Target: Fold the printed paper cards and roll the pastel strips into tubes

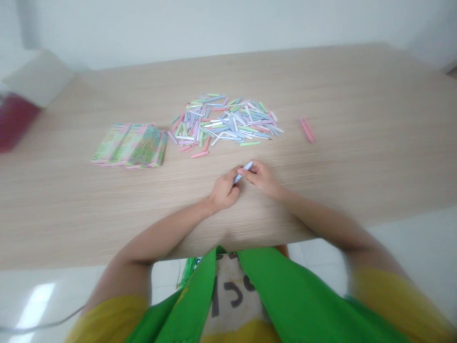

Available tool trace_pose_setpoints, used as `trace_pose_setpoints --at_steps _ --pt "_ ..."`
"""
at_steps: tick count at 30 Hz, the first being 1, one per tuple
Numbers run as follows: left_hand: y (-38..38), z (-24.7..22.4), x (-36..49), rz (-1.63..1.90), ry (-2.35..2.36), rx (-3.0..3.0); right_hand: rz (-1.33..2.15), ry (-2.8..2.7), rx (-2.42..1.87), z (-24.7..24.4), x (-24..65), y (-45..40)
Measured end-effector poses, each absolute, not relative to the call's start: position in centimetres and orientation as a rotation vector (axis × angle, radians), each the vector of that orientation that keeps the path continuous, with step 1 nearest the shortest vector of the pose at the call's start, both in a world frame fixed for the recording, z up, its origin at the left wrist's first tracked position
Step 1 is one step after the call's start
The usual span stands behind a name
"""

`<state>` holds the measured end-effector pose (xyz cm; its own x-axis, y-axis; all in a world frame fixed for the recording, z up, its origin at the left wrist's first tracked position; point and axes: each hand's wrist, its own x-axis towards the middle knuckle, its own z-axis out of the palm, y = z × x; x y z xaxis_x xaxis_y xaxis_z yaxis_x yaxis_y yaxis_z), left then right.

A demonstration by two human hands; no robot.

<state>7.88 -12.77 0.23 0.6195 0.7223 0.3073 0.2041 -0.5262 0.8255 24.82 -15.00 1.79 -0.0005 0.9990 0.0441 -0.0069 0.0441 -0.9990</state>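
Both hands meet over the near middle of the table, with a pale blue pen (245,168) slanted between them. My left hand (224,190) is closed around its lower end. The thumb and fingers of my right hand (263,177) pinch it nearer the upper end. Beyond the hands lies a loose pile of pastel pens (228,121) in blue, green, pink, purple and white, pointing every way. A few pink pens (307,130) lie side by side to the right of the pile.
Several printed green-and-pink packs (128,145) lie in a row left of the pile. At the far left are a beige box flap (39,76) and a dark red object (16,121). The wooden table (357,119) reaches a pale wall behind.
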Motion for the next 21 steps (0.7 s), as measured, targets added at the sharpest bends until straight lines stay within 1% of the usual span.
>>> trace_pose_setpoints --at_steps 7,11,15,18,21 --pt "-12.6 -0.2 8.6 0.796 0.714 1.615 1.291 -1.252 -1.092 2.4 24.6 -15.3" --pt "-12.6 -0.2 8.8 0.685 0.683 1.273 1.320 -1.243 -1.087 2.0 24.6 -15.3" --pt "-11.9 0.8 8.7 0.542 0.571 1.015 1.293 -1.197 -1.092 0.9 24.2 -15.1" --pt "-11.1 1.9 8.1 0.435 0.463 0.960 1.413 -1.154 -1.057 0.3 23.7 -15.3" --pt "-10.6 3.0 7.1 0.308 0.442 1.049 1.543 -1.174 -0.976 0.4 23.6 -15.6"
